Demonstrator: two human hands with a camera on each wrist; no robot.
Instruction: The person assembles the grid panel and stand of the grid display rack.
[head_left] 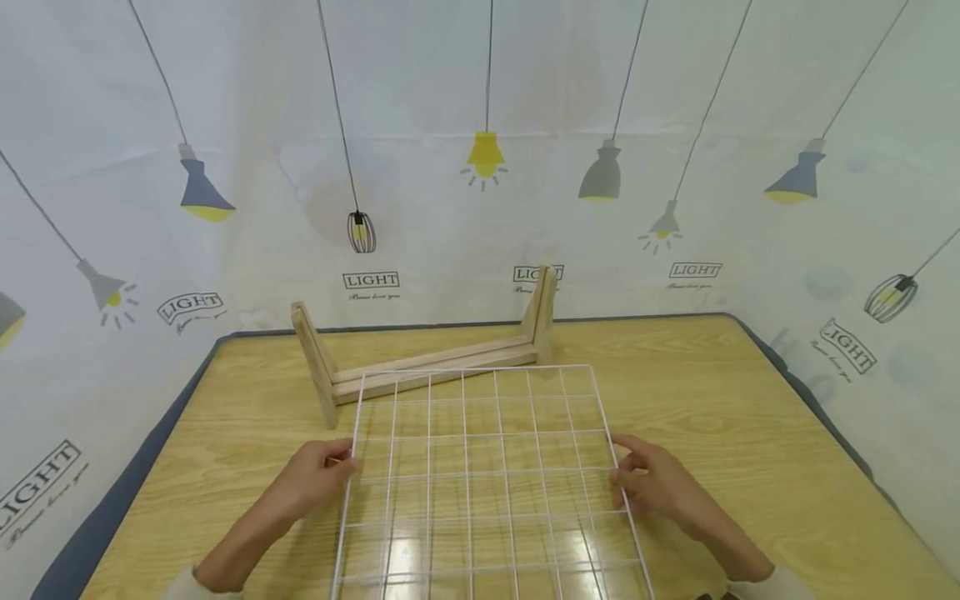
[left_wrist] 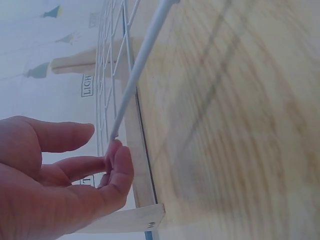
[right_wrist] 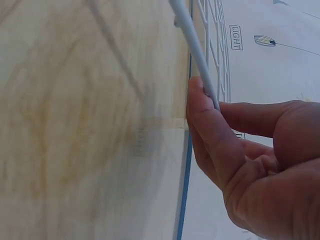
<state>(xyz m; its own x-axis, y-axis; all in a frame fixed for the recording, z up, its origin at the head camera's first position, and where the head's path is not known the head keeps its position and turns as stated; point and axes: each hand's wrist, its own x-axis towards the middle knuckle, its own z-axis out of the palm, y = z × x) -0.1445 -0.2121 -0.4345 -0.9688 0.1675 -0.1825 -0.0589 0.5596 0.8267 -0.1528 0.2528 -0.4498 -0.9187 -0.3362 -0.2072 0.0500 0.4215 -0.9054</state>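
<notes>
A white wire grid panel (head_left: 467,477) is held up off the wooden table, its far edge overlapping a wooden frame in the head view. My left hand (head_left: 311,477) holds the panel's left rim; in the left wrist view the curled fingers (left_wrist: 117,167) support the rim from below, with the thumb raised a little apart. On the other side my right hand (head_left: 654,483) pinches the right rim. The right wrist view shows the rim wire (right_wrist: 192,42) between the thumb and the bent fingers (right_wrist: 212,132).
Behind the panel a U-shaped wooden frame (head_left: 435,367) lies on the wood-grain table (head_left: 750,417), its two short arms pointing up. A pale cloth (head_left: 420,100) printed with hanging lamps surrounds the table's back and sides. A dark blue edge (head_left: 172,417) borders the tabletop.
</notes>
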